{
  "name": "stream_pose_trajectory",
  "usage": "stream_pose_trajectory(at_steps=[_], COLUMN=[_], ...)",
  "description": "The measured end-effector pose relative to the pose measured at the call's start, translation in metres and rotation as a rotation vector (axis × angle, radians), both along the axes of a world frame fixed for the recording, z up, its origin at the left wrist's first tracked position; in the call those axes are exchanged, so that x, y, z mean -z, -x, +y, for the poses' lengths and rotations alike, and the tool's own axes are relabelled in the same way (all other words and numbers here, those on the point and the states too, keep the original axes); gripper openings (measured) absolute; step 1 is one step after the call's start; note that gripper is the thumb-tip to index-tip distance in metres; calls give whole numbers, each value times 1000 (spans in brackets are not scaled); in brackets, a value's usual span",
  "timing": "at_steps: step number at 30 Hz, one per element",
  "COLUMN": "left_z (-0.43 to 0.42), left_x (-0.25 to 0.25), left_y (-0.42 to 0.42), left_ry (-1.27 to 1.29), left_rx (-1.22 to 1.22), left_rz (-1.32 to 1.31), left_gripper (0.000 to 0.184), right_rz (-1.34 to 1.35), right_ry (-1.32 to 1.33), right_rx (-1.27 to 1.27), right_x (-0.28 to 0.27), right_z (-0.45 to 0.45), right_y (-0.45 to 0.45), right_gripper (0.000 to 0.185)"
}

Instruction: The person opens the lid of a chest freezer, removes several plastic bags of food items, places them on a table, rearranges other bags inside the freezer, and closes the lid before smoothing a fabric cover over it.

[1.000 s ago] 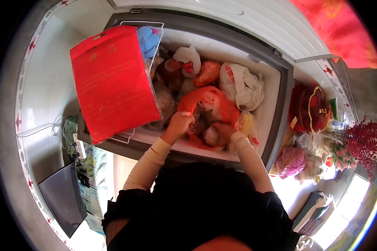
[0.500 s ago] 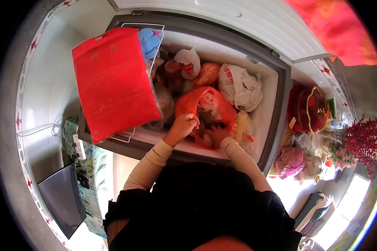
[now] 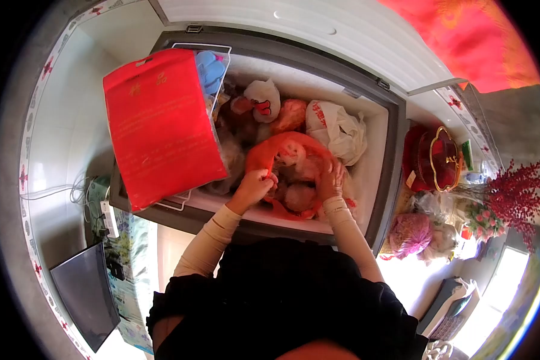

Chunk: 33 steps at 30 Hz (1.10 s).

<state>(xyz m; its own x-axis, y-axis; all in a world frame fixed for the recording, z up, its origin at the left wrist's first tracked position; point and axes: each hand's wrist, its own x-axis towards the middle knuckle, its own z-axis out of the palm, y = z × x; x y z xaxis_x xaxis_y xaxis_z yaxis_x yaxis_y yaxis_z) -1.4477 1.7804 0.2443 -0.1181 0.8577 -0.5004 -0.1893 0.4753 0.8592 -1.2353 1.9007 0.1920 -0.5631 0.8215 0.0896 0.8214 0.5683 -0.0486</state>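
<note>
A red plastic bag (image 3: 259,154) stands with its mouth spread wide inside the chest freezer (image 3: 375,180). Its left rim is pinched in my left hand (image 3: 255,188), the fingers closed on the plastic. My right hand (image 3: 330,181) rests against the bag's right rim, fingers stretched out away from me. Inside the bag show clear-wrapped pale lumps (image 3: 300,197), whose kind I cannot make out. Behind it lie a white bag with red print (image 3: 337,133), a smaller white bag (image 3: 263,99) and an orange-red bundle (image 3: 290,116).
A wire basket (image 3: 225,78) hangs at the freezer's left, with a large red packet (image 3: 165,129) and a blue item (image 3: 210,72) on it. The raised lid (image 3: 318,27) stands behind. To the right are a red gold-rimmed dish (image 3: 429,157) and a pink bag (image 3: 409,234).
My right hand has risen from inside the red bag to its right rim. The bag's mouth is wider and more contents show. My left hand still grips the left rim.
</note>
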Motion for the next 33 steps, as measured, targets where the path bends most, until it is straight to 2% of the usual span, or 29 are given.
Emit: stream_pose_trajectory(at_steps=[2, 3, 5, 6, 8, 12, 14, 15, 17, 18, 20, 22, 26, 29, 30, 33], left_z=[-1, -3, -7, -9, -14, -12, -11, -9, -1, 2, 7, 12, 11, 0, -4, -7], left_x=[-2, 2, 1, -2, -1, -8, -14, -14, -25, -37, -63, -88, -154, -188, -200, -222], left_y=[3, 5, 8, 10, 11, 12, 11, 9, 8, 9, 12, 15, 24, 28, 27, 20], left_ry=[7, 24, 38, 48, 55, 11, 24, -8, -53, -46, -43, -155, -231, -370, -393, -445], left_rx=[-12, -11, -10, -61, -109, -112, -93, -91, -83, -98, -111, -163, -179, -117, -104, -69], left_rz=[-25, 2, 29, -48, -129, -79, -48, 12, 74, -4, -77, -199, -159, -175, -139, -78], left_gripper=[15, 15, 16, 15, 15, 15, 16, 17, 19, 19, 19, 19, 18, 17, 18, 18], right_rz=[241, 247, 195, 196, -145, 28, 324, 331, 286, 292, 634, 677, 863, 985, 1129, 1195], right_ry=[-153, -159, 222, 220, 689, 512, 318, 308, 437, 427, 442, 461, 602, 558, 720, 562], right_rx=[120, 122, 361, 361, 396, 243, 167, 169, 242, 244, 123, 153, 191, 183, 213, 170], right_x=[2, 3, 12, 24, 59, 61, 26, 9, -20, -26, -38, -65, -118, -172, -188, -213], right_z=[16, 19, 21, 25, 31, 14, 4, 4, 7, 9, 12, 14, 23, 18, 15, 19], right_y=[-4, -8, -24, -36, -63, -72, -58, -53, -49, -49, -47, -44, -41, -44, -48, -65], right_gripper=[44, 44, 42, 42, 29, 22, 21, 21, 21, 21, 22, 20, 16, 15, 16, 16])
